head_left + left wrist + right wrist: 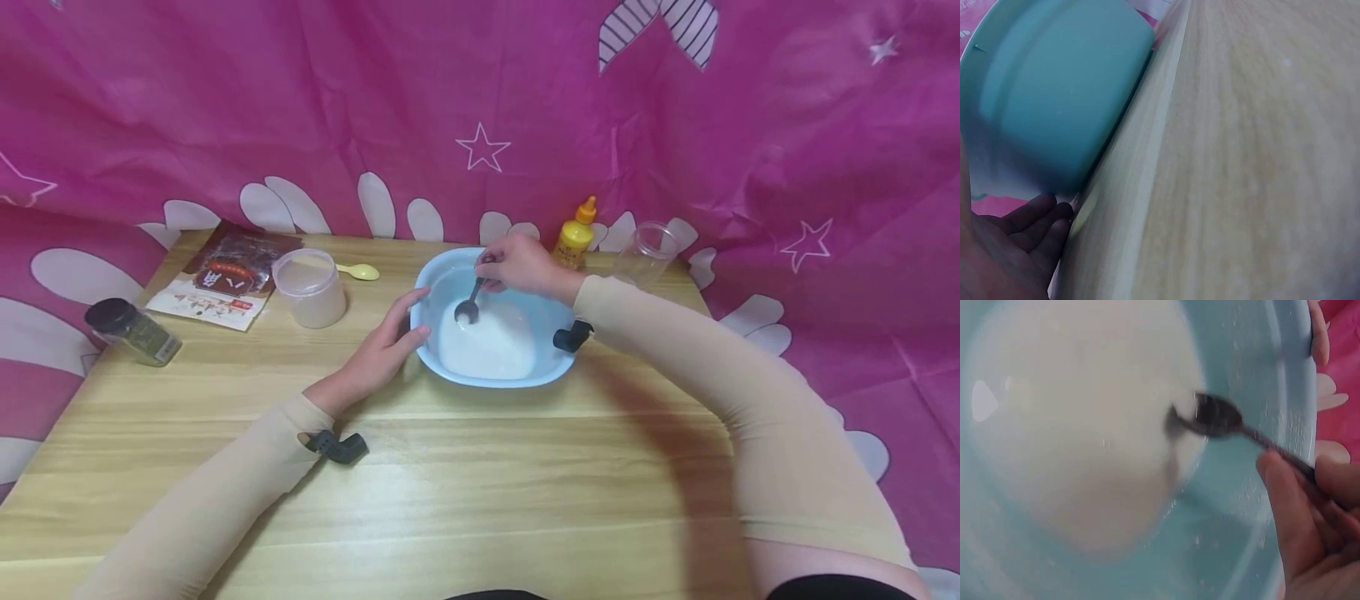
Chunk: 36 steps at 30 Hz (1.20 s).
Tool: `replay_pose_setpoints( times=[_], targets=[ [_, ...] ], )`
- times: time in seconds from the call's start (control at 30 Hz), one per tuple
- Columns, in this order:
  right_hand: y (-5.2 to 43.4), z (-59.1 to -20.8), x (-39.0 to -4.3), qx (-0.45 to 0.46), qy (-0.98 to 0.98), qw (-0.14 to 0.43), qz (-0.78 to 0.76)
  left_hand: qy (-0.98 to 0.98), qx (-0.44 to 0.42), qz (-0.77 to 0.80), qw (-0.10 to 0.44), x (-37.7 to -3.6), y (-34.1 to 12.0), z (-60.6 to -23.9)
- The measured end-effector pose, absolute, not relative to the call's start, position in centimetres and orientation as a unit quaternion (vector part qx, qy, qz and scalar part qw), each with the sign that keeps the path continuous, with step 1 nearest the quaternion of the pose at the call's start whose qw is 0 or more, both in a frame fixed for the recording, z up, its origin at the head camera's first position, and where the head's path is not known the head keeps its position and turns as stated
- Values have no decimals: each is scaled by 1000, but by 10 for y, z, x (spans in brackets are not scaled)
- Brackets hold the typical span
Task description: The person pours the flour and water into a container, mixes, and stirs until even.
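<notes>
A light blue plastic basin (pixel 551 367) on the table holds a white, milky liquid (pixel 487 346). My right hand (pixel 521 265) reaches over its far rim and pinches the handle of a dark metal spoon (pixel 468 310). In the right wrist view the spoon's bowl (pixel 1216 415) is at the edge of the white liquid, tilted down. Against the basin's left side rests my left hand (pixel 378 354), thumb and forefinger spread at the rim. The left wrist view shows its other fingers (pixel 1029 228) extended low by the outer wall (pixel 1066 94).
Left of the basin stand a lidded translucent tub (pixel 311 292), a yellow spoon (pixel 363 272), a brown and white food pouch (pixel 228 279) and a black-capped jar (pixel 138 333). Behind the right arm are a yellow squeeze bottle (pixel 576 237) and a clear jar (pixel 647 250). A pink curtain (pixel 390 100) hangs behind the table.
</notes>
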State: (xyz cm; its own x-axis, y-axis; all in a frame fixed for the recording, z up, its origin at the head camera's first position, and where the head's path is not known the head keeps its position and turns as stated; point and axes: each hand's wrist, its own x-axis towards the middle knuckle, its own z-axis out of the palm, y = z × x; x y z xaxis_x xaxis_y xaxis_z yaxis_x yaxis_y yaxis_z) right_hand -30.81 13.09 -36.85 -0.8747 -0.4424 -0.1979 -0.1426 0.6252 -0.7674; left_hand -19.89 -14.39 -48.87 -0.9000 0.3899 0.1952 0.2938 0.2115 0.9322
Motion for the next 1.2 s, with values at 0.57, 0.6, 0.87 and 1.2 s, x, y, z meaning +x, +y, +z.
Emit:
replay_pose_setpoints(
  times=[0.57, 0.6, 0.87, 1.2],
  targets=[
    [157, -359, -314, -200, 905, 285, -244, 777, 218, 589, 40, -201, -145, -492],
    [159, -357, -315, -203, 913, 267, -232, 777, 217, 589, 40, -201, -146, -492],
    [158, -355, -318, -198, 952, 110, -206, 778, 220, 587, 41, -202, -146, -490],
    [139, -366, -309, -217, 913, 125, -323, 775, 219, 591, 43, -200, -144, -492]
  ],
)
